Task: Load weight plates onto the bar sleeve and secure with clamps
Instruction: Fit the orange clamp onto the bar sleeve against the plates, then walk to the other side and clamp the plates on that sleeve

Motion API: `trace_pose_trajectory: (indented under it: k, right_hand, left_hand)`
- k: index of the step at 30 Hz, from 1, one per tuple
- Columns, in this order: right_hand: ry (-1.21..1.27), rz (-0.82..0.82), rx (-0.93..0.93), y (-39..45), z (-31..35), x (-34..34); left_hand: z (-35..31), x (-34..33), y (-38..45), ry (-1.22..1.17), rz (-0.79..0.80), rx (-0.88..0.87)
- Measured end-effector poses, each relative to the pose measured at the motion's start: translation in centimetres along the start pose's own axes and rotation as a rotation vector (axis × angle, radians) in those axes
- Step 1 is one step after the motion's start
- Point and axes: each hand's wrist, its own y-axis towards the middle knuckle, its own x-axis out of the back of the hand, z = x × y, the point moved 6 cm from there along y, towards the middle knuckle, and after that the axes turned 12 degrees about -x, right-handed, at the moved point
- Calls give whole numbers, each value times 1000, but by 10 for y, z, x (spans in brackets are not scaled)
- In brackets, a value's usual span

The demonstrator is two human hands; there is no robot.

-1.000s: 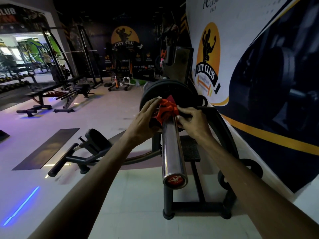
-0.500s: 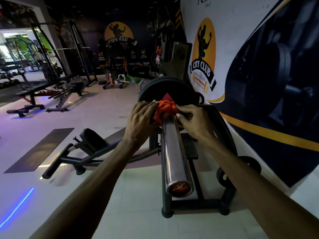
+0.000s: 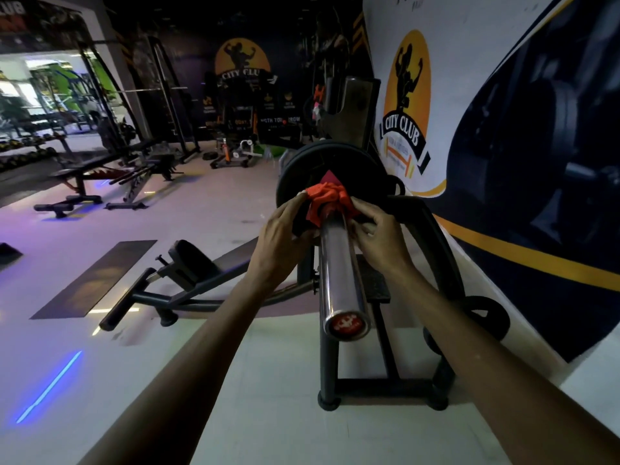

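— On the sleeve (image 3: 340,263), close against the black plate (image 3: 335,169), sits the red clamp (image 3: 330,201). Do both hands have it?

— They do. Left hand (image 3: 280,238) is on the clamp's left side, fingers curled, tips pressed to the red. Right hand (image 3: 377,236) is on the right side, fingers bent and pinching the clamp's edge. Neither is a tight fist; both are half closed around it.

— And the plate?

— Upright on the sleeve, behind the clamp, which seems to touch its face, though the hands hide the joint.

— Where does the sleeve point?

— Toward the camera, chrome, bare from the clamp to its red end cap (image 3: 347,325).

— What holds it up?

— I cannot tell; a dark rack (image 3: 432,243) stands under and beside it, on a pale floor (image 3: 235,380), next to a wall (image 3: 469,78) painted with a "City Club" logo.
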Motion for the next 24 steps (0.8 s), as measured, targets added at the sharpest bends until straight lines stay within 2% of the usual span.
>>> trace_pose_trajectory:
  k: [5,9,15,19,24]
  right_hand:
    - [-25,47,-43,-41,-23,-11]
    - [-199,119,-242,-89,-66,-51]
    - [-410,248,-106,-150,-69,-155]
    - [-531,371,-106,-192,-81,-251]
    - [-561,507,-52,-230,-63,-381]
  left_hand:
    - [-5,20,-59,-29,-74,137]
    - [18,24,-136,-29,35,300]
    - [62,56,-263,-10,202,483]
    - [107,108,-352,29,238,625]
    - [164,187,-447,100,268,765]
